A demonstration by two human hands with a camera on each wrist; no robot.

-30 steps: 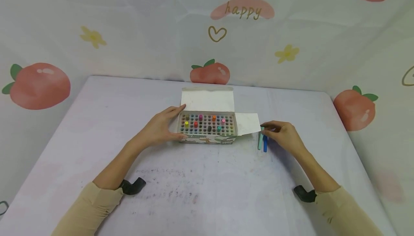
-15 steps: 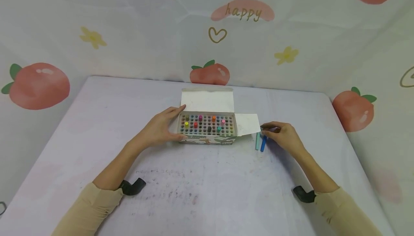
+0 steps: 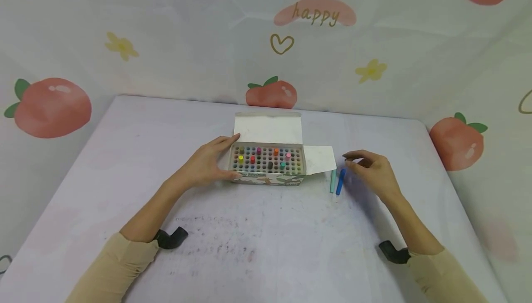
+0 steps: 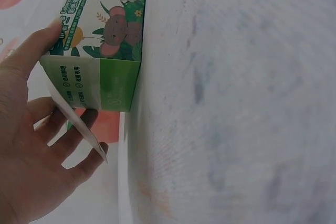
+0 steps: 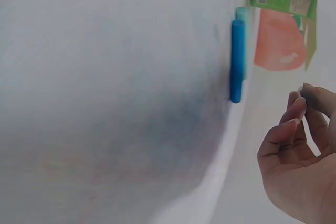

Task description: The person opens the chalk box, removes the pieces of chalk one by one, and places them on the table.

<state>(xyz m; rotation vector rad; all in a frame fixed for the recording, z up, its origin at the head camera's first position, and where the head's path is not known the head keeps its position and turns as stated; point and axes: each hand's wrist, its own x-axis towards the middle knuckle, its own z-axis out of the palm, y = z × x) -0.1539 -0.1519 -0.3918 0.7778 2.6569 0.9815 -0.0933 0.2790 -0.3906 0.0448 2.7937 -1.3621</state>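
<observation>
A chalk box [image 3: 270,180] with animal pictures stands with its lid and right side flap raised out. Rows of holes fill its top, and several coloured chalk sticks poke up from them. My left hand [image 3: 204,162] grips the box's left end, thumb at the front; in the left wrist view its other fingers spread behind a white flap. Right of the box, a blue chalk stick [image 3: 341,182] and a pale green chalk stick [image 3: 333,182] lie side by side on the table. Just above them hovers my right hand [image 3: 370,169], fingers loosely bent, with nothing visible between the fingertips.
The box's side flap [image 3: 319,159] reaches over toward the two chalk sticks. Smudges mark the white table [image 3: 266,238] in front of the box. A printed cloth [image 3: 187,53] hangs behind the table's far edge.
My right hand has let go of the chalk and moved slightly up and right. The two sticks shifted a little and now lie apart from the fingers. My left hand stays on the box.
</observation>
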